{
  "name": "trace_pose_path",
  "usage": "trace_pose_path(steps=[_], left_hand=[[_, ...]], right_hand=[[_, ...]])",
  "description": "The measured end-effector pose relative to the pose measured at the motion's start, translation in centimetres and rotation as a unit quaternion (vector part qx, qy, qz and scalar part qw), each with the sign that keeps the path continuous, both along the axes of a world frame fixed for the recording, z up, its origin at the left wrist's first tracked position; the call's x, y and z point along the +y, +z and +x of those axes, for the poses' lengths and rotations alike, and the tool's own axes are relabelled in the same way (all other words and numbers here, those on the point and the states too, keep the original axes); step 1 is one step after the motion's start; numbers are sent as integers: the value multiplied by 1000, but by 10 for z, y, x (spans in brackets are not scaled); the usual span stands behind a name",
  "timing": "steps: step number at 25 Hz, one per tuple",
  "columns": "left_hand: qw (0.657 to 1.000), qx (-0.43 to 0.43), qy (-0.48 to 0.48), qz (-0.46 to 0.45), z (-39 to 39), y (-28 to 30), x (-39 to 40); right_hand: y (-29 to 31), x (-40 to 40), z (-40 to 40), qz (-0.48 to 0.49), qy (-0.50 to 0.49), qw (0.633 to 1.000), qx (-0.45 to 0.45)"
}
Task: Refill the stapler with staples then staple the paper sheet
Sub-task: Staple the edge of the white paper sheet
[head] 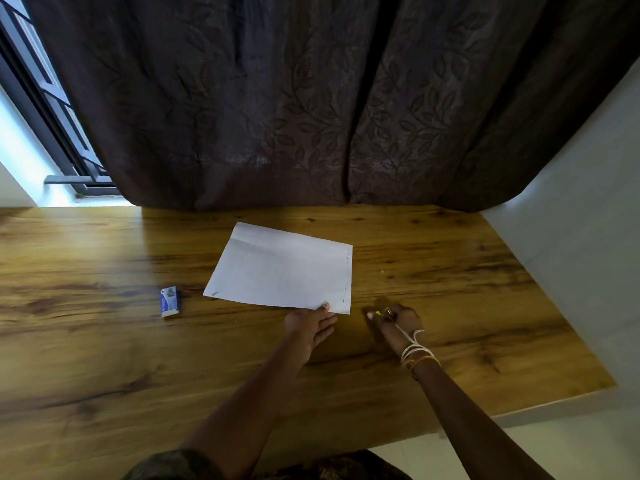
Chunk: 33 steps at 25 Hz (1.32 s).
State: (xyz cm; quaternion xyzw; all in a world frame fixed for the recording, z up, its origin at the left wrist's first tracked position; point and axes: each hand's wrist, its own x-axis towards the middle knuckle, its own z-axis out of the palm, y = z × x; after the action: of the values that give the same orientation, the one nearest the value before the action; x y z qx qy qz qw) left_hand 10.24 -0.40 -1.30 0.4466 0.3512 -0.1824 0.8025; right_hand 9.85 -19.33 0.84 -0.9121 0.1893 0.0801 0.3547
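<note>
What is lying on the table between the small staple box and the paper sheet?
Nothing: in the head view only bare wooden table separates the staple box from the paper sheet.

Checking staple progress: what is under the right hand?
The right hand curls round a small yellow-and-black object, probably the stapler, on the wooden table. Most of it is covered by fingers, so its state is unclear.

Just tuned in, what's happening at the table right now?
A person sits at a wooden table. Their left hand pinches the near edge of the paper sheet, which already shows a row of staples along its right side. Their right hand grips a small yellow stapler just right of the sheet. The staple box lies off to the left.
</note>
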Motion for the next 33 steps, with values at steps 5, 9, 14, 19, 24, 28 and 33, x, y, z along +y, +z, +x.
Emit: trace_pose_path(steps=[5, 9, 14, 19, 24, 28, 33], left_hand=[[1000, -4, -5, -8, -4, 7, 0], [998, -35, -40, -26, -9, 12, 5], [994, -25, -106, -20, -15, 14, 12], [884, -63, -221, 408, -16, 16, 29], [738, -246, -182, 601, -18, 17, 24], [749, -256, -195, 580, -5, 13, 19], [808, -166, -246, 508, 7, -1, 21]], right_hand=[[-6, -9, 0, -144, 94, 985, -31], [5, 3, 5, -266, 185, 944, -59], [7, 20, 15, -96, 350, 913, -186], [1, 28, 25, 26, 284, 954, -90], [-2, 37, 32, 50, 290, 955, -42], [-5, 38, 37, 65, 276, 959, -17], [-12, 39, 42, 120, 194, 973, 32]])
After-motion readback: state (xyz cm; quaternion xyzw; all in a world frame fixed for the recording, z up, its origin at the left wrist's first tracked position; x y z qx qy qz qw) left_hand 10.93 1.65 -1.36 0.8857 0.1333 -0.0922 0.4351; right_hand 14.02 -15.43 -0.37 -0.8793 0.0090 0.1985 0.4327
